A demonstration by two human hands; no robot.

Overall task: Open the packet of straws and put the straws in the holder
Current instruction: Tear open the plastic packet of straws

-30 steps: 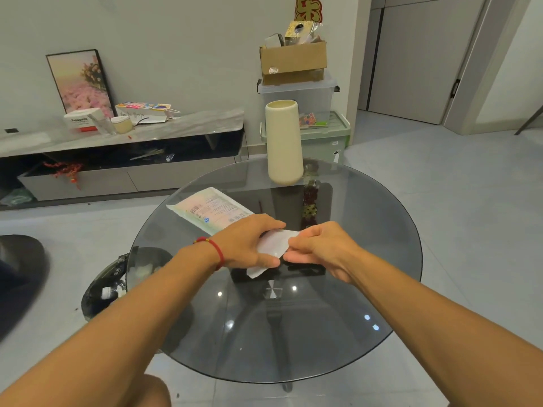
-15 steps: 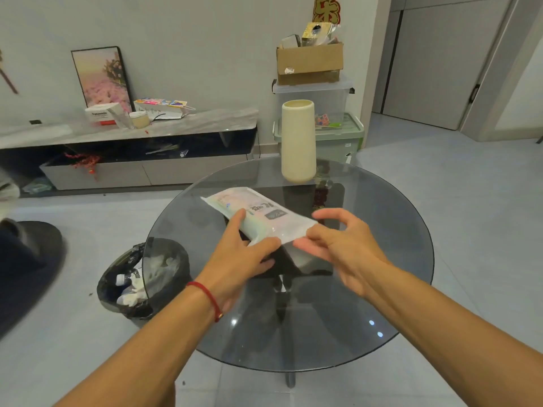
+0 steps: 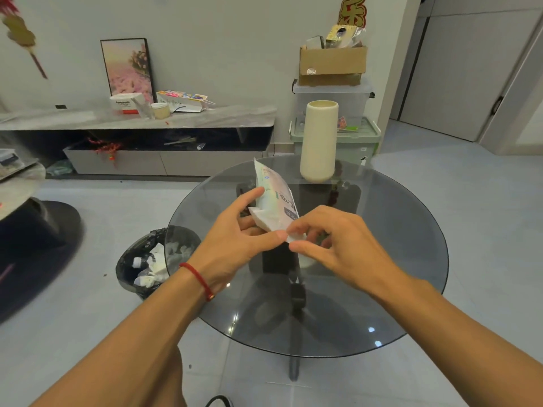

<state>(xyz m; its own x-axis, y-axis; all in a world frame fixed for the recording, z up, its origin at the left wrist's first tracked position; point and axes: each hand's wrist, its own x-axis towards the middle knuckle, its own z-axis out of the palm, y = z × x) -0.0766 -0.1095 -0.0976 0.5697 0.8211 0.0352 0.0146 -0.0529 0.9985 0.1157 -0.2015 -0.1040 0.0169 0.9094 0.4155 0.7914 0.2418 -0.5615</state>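
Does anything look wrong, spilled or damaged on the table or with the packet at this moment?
Nothing stands out. The packet of straws looks whole and sealed, held above the glass table by the left hand and pinched at its near corner by the right hand. The cream holder stands upright. No straws are spilled.

The surface point(image 3: 382, 289) is showing as smoked glass, smooth and glossy, throwing back small points of light near its close edge. The packet of straws point(image 3: 276, 204) is looking like thin plastic film, slightly shiny and creased, with printing on it. Toward the far edge, the holder point(image 3: 319, 142) is appearing as a matt cream cylinder, smooth-walled, perhaps ceramic or plastic. The bin liner point(image 3: 129, 265) beside the left edge is gleaming as crinkled black plastic.
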